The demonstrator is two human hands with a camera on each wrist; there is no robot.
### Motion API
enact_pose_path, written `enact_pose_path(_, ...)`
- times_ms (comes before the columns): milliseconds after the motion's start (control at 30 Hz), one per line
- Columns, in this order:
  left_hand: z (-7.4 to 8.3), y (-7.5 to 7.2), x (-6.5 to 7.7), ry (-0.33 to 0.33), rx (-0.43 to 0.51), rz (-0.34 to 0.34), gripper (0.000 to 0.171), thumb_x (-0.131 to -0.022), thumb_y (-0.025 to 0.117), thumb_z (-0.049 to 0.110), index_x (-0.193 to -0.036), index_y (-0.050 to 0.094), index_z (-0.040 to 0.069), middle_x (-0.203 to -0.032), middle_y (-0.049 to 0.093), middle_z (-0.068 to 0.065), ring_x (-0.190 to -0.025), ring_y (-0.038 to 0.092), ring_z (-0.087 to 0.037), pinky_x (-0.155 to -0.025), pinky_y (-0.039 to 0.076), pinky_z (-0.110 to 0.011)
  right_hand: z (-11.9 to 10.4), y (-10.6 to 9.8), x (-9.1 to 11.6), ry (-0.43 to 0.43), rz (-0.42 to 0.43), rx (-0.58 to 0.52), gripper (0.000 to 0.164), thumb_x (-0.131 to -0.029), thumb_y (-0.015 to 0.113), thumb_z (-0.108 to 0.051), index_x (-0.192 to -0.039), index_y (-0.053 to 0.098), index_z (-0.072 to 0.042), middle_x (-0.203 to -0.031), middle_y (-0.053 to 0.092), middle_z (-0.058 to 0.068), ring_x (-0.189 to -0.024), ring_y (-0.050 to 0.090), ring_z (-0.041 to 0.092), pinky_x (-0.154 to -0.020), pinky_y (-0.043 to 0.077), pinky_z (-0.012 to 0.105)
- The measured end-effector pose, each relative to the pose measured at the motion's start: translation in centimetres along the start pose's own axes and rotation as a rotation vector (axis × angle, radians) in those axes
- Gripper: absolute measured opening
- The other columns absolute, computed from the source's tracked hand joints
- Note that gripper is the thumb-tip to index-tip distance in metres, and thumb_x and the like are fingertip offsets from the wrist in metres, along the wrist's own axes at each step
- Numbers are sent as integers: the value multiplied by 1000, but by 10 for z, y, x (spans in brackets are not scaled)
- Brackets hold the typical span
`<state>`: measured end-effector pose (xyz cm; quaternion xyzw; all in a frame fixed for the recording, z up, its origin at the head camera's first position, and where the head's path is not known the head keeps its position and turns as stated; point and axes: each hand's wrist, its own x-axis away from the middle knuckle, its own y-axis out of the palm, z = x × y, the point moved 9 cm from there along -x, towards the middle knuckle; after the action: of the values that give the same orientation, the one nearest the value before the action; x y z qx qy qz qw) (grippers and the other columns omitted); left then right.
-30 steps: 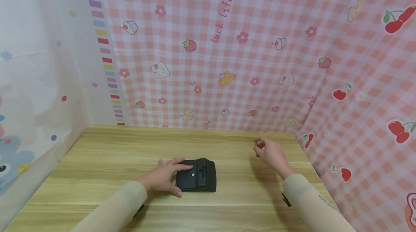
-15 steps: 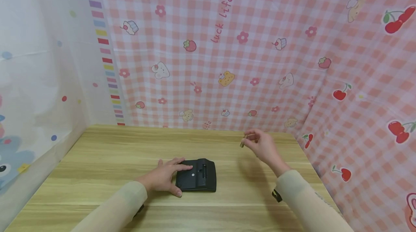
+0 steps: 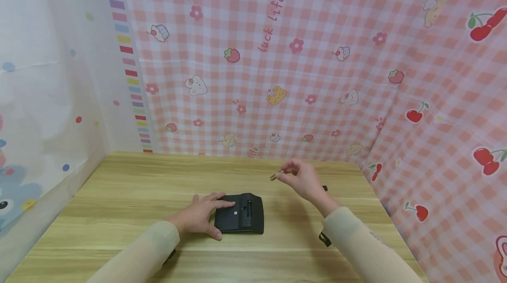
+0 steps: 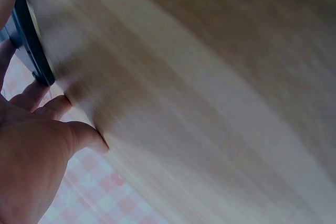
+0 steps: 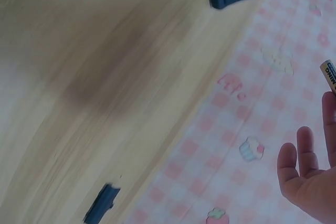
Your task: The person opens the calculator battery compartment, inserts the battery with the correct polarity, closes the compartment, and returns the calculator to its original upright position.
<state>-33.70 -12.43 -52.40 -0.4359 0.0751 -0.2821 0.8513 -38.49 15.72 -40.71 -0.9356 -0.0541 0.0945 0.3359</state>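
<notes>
A black calculator-like device (image 3: 255, 215) lies on the wooden table with its back up, showing a slot-shaped battery compartment (image 3: 249, 208). My left hand (image 3: 198, 215) rests on its left part, fingers spread and fairly straight, with the thumb at the near edge. Above the table, to the right of and beyond the device, my right hand (image 3: 303, 179) pinches a small cylindrical battery (image 3: 273, 177) between thumb and fingertips. Lettering shows on the battery (image 5: 329, 73) in the right wrist view, where its lower end is cut off by the frame.
A small black piece, perhaps the compartment cover (image 3: 325, 188), lies on the table beyond my right wrist. Pink checked cloth (image 3: 253, 76) hangs behind the table and along its right side; a white patterned cloth (image 3: 51, 98) hangs at the left.
My right hand has moved left, nearer the device, carrying the battery. The small black piece behind it has come into view. My left hand and the device have stayed put.
</notes>
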Motion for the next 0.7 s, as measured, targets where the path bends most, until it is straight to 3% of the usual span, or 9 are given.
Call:
enact_pose_path(200,-1,0,0,-9,-5,1,97,-70,99,38,-156,56,31,-176,29,-15,-164,22,-45,-123,-1,-85,-12,27,0,-51,-64,13,16,-95,84,-25,-105,74,-17,-99,80,-2,-113,73,25,-103,57,56)
enact_pose_path(400,-1,0,-1,-3,-5,2,96,-71,99,40,-157,56,31,-176,29,-16,-164,22,-45,-122,-1,-85,-25,55,5,-108,-128,186,15,-95,84,-29,-103,73,-23,-98,77,-8,-94,69,12,-83,57,39)
enact_pose_path(700,0,0,0,2,-5,-1,96,-72,99,40,-158,55,31,-176,29,-16,-164,24,-44,-122,1,-86,-45,91,16,-350,-196,368,15,-91,87,-20,-96,74,-17,-92,79,-4,-95,69,20,-88,57,42)
